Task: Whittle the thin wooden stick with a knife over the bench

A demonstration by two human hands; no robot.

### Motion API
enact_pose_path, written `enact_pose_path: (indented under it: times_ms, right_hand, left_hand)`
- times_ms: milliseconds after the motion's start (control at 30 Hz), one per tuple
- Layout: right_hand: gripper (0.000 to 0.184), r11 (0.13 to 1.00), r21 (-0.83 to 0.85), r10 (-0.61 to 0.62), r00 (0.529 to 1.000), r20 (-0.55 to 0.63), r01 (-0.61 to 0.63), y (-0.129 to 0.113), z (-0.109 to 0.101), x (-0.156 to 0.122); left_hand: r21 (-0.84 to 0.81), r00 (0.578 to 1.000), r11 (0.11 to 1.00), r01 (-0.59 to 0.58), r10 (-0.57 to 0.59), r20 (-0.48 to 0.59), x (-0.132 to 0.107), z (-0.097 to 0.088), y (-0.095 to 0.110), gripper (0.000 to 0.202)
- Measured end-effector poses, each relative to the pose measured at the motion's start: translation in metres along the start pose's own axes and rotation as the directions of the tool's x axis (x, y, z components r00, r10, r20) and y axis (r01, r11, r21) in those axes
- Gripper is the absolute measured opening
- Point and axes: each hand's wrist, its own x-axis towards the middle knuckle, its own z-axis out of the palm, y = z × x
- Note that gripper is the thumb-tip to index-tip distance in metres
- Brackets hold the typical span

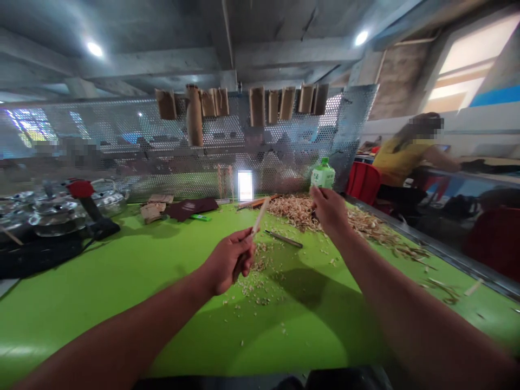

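My left hand (229, 262) grips a long, pale wooden stick (260, 216) that points up and away over the green table (122, 325). My right hand (330, 211) hangs in the air to the right with its fingers curled, and I cannot tell whether it holds anything thin. Below it lies a heap of wood shavings (294, 211). A slim carving knife (284, 239) rests on the tabletop between my hands, touching neither. Loose chips (258, 276) are scattered under my left hand.
A green-capped plastic bottle (323, 174) stands at the back, before a perforated metal screen (122, 146) hung with brown paper sleeves (257, 106). Metal bowls (57, 214) and a red-handled tool (87, 200) sit at left. A co-worker in yellow (400, 160) sits at right.
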Motion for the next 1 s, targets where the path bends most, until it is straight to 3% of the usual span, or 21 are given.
enact_pose_path:
  times_ms: [100, 233, 333, 433, 933, 1000]
  right_hand:
    - [0.036, 0.991, 0.021, -0.135, 0.973, 0.186, 0.134, -0.017, 0.013, -0.026]
    - [0.031, 0.945, 0.097, -0.323, 0.837, 0.442, 0.314, -0.045, 0.032, -0.063]
    - [0.027, 0.915, 0.116, -0.388, 0.765, 0.513, 0.386, -0.055, 0.032, -0.074]
    - [0.025, 0.898, 0.101, -0.410, 0.730, 0.546, 0.429, -0.058, 0.030, -0.076]
    - [0.025, 0.883, 0.002, -0.408, 0.766, 0.496, 0.469, -0.060, 0.029, -0.071]
    - [0.027, 0.909, 0.006, -0.374, 0.807, 0.456, 0.417, -0.052, 0.027, -0.060]
  left_hand:
    - [-0.102, 0.999, 0.994, -0.023, 0.020, -0.035, 0.006, -0.004, 0.004, 0.042]
    - [-0.164, 0.999, 0.986, -0.036, 0.032, -0.031, 0.009, -0.008, 0.007, 0.041]
    - [-0.169, 0.999, 0.985, -0.037, 0.034, -0.020, 0.009, -0.008, 0.007, 0.035]
    - [-0.160, 0.999, 0.986, -0.038, 0.033, -0.031, 0.008, -0.007, 0.007, 0.032]
    - [-0.112, 1.000, 0.994, -0.009, 0.008, -0.004, 0.003, -0.002, 0.011, 0.033]
    - [-0.093, 1.000, 0.996, 0.000, 0.000, -0.009, -0.001, -0.001, 0.009, 0.036]
